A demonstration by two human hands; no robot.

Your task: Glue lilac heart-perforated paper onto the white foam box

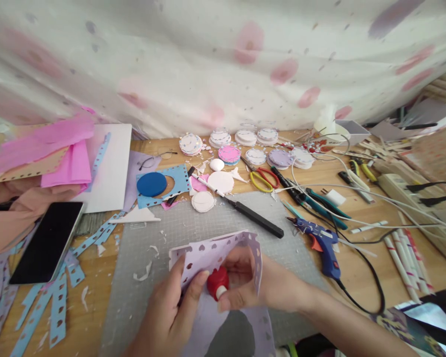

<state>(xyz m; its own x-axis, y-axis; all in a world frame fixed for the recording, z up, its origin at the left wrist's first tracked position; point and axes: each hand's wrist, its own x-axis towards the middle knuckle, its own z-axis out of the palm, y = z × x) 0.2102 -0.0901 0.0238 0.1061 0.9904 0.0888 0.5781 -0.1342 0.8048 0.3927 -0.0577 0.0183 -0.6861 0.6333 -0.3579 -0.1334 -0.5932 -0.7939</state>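
Note:
My left hand [171, 312] pinches the near left part of a lilac sheet of paper [215, 253] with heart-shaped holes along its edge. The sheet is folded up over a small red heart-shaped punch [217, 282]. My right hand [256, 287] grips the punch from the right, with its thumb on the punch's white end and the fingers behind the paper. Both hands are above a grey cutting mat [193, 223] at the near edge of the wooden table [360, 272]. A round hole is cut out of the sheet's lower part.
A blue glue gun [323, 243] with a black cord lies right of the mat. A black craft knife [245, 208], yellow-red scissors [262, 178], paper discs [221, 182] and a blue disc [151, 184] lie beyond. A phone [46, 240] and blue punched strips [59, 297] are on the left.

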